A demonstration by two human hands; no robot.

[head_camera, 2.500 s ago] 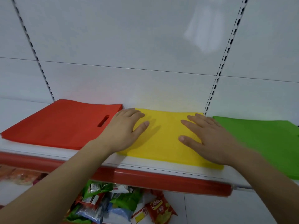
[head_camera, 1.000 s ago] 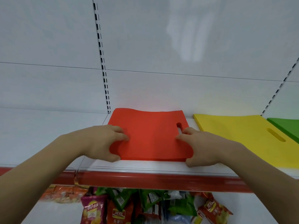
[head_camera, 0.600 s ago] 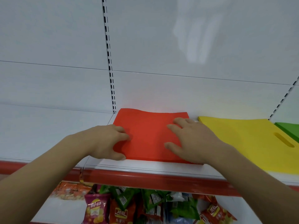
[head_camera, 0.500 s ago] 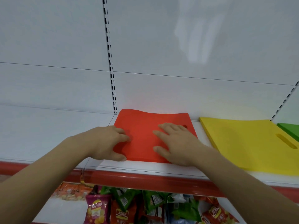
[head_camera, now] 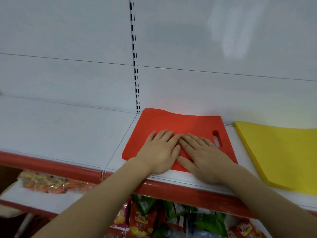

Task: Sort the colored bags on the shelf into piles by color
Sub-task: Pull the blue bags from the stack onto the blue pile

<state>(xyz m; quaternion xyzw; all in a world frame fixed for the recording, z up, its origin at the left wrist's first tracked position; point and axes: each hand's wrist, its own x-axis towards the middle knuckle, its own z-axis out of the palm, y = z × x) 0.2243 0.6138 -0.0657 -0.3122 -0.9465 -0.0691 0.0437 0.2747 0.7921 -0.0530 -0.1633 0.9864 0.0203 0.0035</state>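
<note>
Head view shows both hands lying flat on the red bag [head_camera: 173, 124], which sits on the white shelf [head_camera: 68, 133]. Left hand [head_camera: 159, 152] rests palm down on the bag's front middle, fingers straight and close together. Right hand [head_camera: 204, 155] lies just beside it, also flat with fingers extended, its fingertips touching the left hand's. Neither grips anything. Right of the red bag, apart from it, lies the yellow bag [head_camera: 281, 155]. Below the red bag hang snack packets [head_camera: 154, 219].
</note>
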